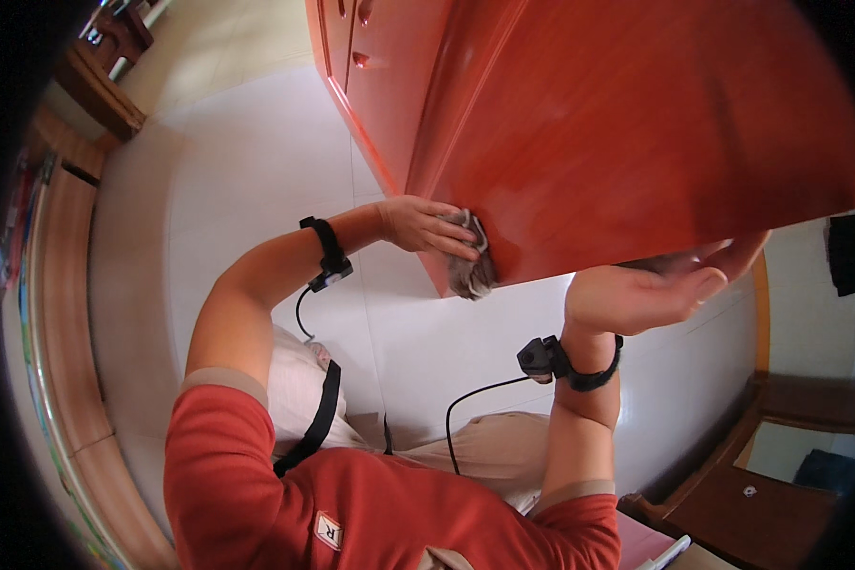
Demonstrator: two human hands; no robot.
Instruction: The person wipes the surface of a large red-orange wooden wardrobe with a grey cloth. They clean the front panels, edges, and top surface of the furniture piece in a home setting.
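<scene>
A glossy reddish wooden cabinet (pixel 598 142) with a broad flat side stands before me. My left hand (pixel 431 226) presses a crumpled grey-brown cloth (pixel 470 267) against the lower left corner of that side, fingers spread over it. My right hand (pixel 648 296) is at the lower edge of the same side, palm turned up and fingers curled, slightly blurred. Something dark lies between those fingers and the cabinet edge; whether the hand holds it I cannot tell. Each wrist wears a black strap with a small device and a cable.
Cabinet doors with small knobs (pixel 360 60) face the upper left. Pale floor tiles (pixel 256 164) lie below. A long light-wood piece of furniture (pixel 78 299) runs along the left. At the lower right stands a dark wooden door or panel (pixel 776 513) with a glass pane.
</scene>
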